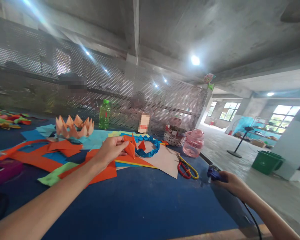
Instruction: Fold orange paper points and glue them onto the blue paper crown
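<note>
My left hand (114,146) pinches a folded orange paper piece (130,148) with pointed tips, above the stacked sheets. Right beside it lies a ring of folded blue paper (152,150), with a small orange point showing inside its loop. Over the table's right edge, my right hand (231,182) is closed round a dark blue glue gun (214,174) whose black cord trails down toward the front. Scissors (187,168) with red and yellow handles rest between the two hands. A peach crown of folded paper points (75,128) stands at the back left.
Orange sheets (37,156) and a light green sheet (55,175) cover the left side of the blue table (145,203). A green bottle (104,115), a woven basket (174,135) and a pink-lidded jar (193,144) line the back. A green bin (267,162) stands on the floor.
</note>
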Available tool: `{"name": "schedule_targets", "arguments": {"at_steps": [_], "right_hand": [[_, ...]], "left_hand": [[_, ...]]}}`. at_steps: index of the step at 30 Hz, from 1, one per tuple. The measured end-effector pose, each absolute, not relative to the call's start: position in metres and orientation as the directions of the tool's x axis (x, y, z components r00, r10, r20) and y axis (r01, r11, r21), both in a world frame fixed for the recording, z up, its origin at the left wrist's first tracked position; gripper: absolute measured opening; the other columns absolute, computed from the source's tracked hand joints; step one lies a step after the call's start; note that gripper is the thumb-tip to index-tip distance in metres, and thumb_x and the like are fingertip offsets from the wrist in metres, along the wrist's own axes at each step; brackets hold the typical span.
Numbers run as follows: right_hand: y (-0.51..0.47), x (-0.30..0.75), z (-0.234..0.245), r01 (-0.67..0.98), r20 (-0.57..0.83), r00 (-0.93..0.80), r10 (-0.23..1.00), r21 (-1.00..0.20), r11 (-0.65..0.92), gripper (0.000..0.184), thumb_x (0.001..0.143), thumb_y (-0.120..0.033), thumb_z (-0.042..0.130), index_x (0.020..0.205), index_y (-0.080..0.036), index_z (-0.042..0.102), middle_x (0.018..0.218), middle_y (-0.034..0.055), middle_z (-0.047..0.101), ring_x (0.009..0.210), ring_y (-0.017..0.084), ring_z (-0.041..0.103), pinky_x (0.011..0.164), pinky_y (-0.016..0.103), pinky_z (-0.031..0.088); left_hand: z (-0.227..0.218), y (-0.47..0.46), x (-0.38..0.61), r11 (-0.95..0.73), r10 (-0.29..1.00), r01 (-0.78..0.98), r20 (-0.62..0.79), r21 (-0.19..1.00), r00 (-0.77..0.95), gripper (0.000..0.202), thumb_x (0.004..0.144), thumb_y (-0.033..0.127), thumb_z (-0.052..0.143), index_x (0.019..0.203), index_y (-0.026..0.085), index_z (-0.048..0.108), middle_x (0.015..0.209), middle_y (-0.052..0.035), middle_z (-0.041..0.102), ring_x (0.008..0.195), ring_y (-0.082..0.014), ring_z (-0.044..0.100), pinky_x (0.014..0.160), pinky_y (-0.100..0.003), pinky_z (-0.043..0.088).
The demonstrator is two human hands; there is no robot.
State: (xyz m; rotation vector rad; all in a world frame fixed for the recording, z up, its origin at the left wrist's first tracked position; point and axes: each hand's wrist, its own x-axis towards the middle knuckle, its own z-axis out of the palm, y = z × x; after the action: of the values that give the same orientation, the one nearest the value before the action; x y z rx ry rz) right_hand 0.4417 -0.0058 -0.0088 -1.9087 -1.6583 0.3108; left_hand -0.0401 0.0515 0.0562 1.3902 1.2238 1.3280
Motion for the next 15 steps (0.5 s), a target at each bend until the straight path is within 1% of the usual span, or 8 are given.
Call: {"name": "schedule_targets", "arguments": {"at_steps": [3,6,8,9,10,12,13,15], "right_hand": [[-0.009,0.451,-0.013,0.878,0.161,0.144,0.976,-0.475,-0.051,0.043,0.062,-0.058,0.064,0.076,-0.019,0.074,0.074,0.0081,0.074,0.073,0.030,0.068,0.068,0.038,0.052],[-0.018,0.442,-0.003,0.961,0.170,0.149,0.974,-0.258,-0.102,0.047,0.067,-0.059,0.060,0.085,-0.018,0.076,0.087,0.0132,0.075,0.082,0.033,0.068,0.078,0.043,0.051],[-0.023,0.421,0.012,0.982,0.293,0.187,0.938,-0.066,-0.175,0.049,0.072,-0.057,0.060,0.096,-0.016,0.075,0.097,0.0182,0.072,0.092,0.038,0.066,0.085,0.049,0.049],[-0.024,0.405,0.020,0.989,0.362,0.142,0.921,-0.011,-0.148,0.050,0.078,-0.054,0.056,0.106,-0.016,0.072,0.105,0.0194,0.070,0.098,0.039,0.064,0.087,0.051,0.048],[-0.024,0.387,0.028,0.998,0.410,0.051,0.911,0.015,-0.063,0.048,0.084,-0.050,0.052,0.114,-0.016,0.069,0.112,0.0191,0.067,0.103,0.037,0.063,0.091,0.050,0.047],[-0.017,0.345,0.044,0.979,0.420,-0.185,0.889,-0.001,0.204,0.043,0.092,-0.042,0.047,0.125,-0.018,0.061,0.125,0.0156,0.061,0.116,0.031,0.057,0.099,0.045,0.044],[-0.011,0.323,0.050,0.950,0.410,-0.277,0.869,-0.019,0.312,0.040,0.092,-0.039,0.049,0.125,-0.018,0.060,0.127,0.0150,0.060,0.118,0.030,0.056,0.100,0.043,0.043],[0.005,0.283,0.057,0.902,0.366,-0.384,0.848,-0.049,0.429,0.038,0.092,-0.032,0.053,0.128,-0.018,0.057,0.126,0.0142,0.059,0.117,0.028,0.055,0.100,0.042,0.043]], "left_hand": [[0.057,0.052,-0.040,-0.177,0.983,0.098,0.181,0.979,-0.037,0.013,0.063,0.032,0.072,0.068,0.020,0.070,0.067,0.0005,0.074,0.061,-0.0155,0.069,0.063,-0.027,0.059],[0.057,0.053,-0.041,-0.179,0.982,0.093,0.183,0.979,-0.036,0.016,0.063,0.034,0.073,0.067,0.019,0.068,0.067,-0.0005,0.074,0.062,-0.0164,0.069,0.063,-0.027,0.059],[0.056,0.054,-0.041,-0.178,0.983,0.090,0.181,0.980,-0.029,0.017,0.063,0.035,0.073,0.067,0.020,0.067,0.066,-0.0003,0.073,0.062,-0.0164,0.069,0.064,-0.027,0.059],[0.056,0.054,-0.041,-0.178,0.983,0.088,0.181,0.980,-0.023,0.017,0.063,0.035,0.073,0.068,0.020,0.068,0.065,0.0002,0.072,0.062,-0.0162,0.069,0.064,-0.027,0.059],[0.055,0.055,-0.042,-0.179,0.983,0.087,0.181,0.980,-0.015,0.017,0.064,0.036,0.073,0.069,0.020,0.068,0.065,0.0008,0.072,0.062,-0.0160,0.069,0.065,-0.027,0.059],[0.055,0.055,-0.042,-0.191,0.981,0.083,0.192,0.978,0.003,0.019,0.064,0.037,0.073,0.071,0.020,0.068,0.066,0.0010,0.072,0.063,-0.0161,0.070,0.066,-0.026,0.059],[0.055,0.055,-0.043,-0.201,0.980,0.081,0.201,0.976,0.009,0.019,0.064,0.038,0.073,0.071,0.020,0.068,0.067,0.0007,0.072,0.064,-0.0165,0.070,0.066,-0.027,0.059],[0.055,0.056,-0.045,-0.218,0.976,0.077,0.217,0.973,0.014,0.021,0.063,0.039,0.074,0.070,0.020,0.067,0.069,-0.0005,0.073,0.067,-0.0178,0.071,0.068,-0.028,0.060]]}}
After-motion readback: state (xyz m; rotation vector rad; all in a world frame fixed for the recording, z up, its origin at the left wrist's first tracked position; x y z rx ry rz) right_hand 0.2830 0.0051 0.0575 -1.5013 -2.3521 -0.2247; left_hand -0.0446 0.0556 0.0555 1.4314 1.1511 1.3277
